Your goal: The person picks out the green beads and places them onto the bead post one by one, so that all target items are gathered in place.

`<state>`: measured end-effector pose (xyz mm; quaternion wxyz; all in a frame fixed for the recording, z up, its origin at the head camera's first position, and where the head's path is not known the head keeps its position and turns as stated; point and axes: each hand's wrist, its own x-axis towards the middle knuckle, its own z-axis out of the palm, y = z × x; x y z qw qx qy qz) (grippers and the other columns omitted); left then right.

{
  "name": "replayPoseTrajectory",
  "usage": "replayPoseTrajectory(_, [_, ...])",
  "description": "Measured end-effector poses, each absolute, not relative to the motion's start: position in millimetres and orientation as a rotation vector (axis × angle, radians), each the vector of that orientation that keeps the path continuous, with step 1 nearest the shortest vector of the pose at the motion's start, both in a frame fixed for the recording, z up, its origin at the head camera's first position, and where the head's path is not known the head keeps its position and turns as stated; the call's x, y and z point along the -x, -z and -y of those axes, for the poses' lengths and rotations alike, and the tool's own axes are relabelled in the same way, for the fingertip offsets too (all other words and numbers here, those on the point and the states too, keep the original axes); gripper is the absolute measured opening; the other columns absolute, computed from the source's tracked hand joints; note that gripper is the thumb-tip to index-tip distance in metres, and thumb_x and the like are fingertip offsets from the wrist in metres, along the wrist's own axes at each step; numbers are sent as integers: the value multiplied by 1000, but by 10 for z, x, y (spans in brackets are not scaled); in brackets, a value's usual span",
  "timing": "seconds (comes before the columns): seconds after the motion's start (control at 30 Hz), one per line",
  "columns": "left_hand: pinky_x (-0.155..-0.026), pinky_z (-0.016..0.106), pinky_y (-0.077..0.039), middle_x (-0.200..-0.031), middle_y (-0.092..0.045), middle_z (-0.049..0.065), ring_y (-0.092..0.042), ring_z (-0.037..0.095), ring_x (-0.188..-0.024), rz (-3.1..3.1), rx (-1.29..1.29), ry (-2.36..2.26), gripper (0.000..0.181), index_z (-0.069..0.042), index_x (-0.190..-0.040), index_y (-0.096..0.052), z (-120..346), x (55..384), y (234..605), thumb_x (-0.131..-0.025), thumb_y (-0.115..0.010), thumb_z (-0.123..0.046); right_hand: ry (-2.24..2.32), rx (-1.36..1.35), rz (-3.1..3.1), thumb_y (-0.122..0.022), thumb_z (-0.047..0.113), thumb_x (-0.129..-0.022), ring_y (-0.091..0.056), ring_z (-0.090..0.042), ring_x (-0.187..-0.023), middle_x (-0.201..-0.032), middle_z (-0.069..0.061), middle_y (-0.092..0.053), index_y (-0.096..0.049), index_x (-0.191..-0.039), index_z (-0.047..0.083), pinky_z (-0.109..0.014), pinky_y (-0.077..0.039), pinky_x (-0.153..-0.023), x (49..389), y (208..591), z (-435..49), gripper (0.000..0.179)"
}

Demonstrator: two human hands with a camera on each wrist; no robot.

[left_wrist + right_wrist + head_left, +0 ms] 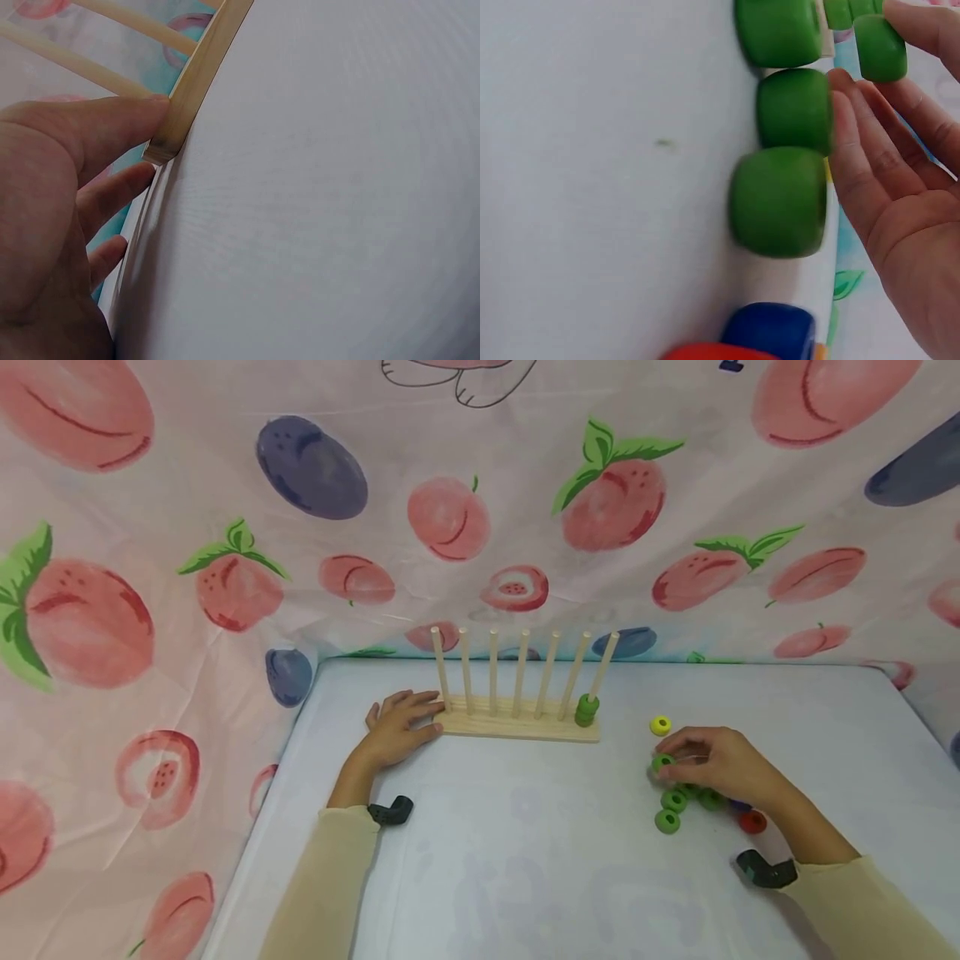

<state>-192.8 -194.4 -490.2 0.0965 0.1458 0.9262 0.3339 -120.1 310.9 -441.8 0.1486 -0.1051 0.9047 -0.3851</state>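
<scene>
A wooden peg rack (517, 723) stands at the back of the table, with several upright pegs. Green beads (587, 710) are stacked on its rightmost peg. My left hand (393, 733) grips the rack's left end, its thumb along the front edge of the base (187, 97). Off to the right of the rack, my right hand (723, 764) pinches a green bead (881, 49) between thumb and fingertip, above the table. Loose green beads (673, 800) lie just below that hand; the hand partly covers some of them.
A yellow bead (660, 725) lies beyond the right hand. Near the right wrist are a red bead (752, 822) and a blue bead (769, 330), partly covered. A fruit-print cloth (450, 518) hangs behind the white table (525, 852).
</scene>
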Motion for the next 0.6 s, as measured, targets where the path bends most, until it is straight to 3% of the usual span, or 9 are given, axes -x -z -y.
replayPoseTrajectory(0.2, [-115,69,9,-162,-43,-3,-16,34,-155,-2742,-440,-997,49,-24,-144,-61,1957,1931,4907,-99,-65,-42,1113,273,-2635,-83,33,-87,-70,-7,-88,-103,-3,-76,-72,-109,14,-21,-58,-75,1240,4316,-3067,31])
replayPoseTrajectory(0.4, [-115,69,10,-162,-43,-3,-15,34,-155,-2745,-446,-996,48,-24,-144,-61,1961,1939,4913,-99,-64,-43,1242,270,-2621,-79,29,-92,-70,-5,-95,-113,-8,-72,-67,-119,12,-20,-58,-79,1287,4258,-3007,34])
replayPoseTrajectory(0.6, [-116,68,10,-162,-43,-3,-16,33,-155,-2737,-440,-1001,48,-24,-143,-62,1950,1939,4916,-99,-64,-43,1312,305,-2643,-74,27,-96,-70,-7,-91,-106,-6,-75,-68,-123,12,-19,-55,-77,1318,4192,-2967,32])
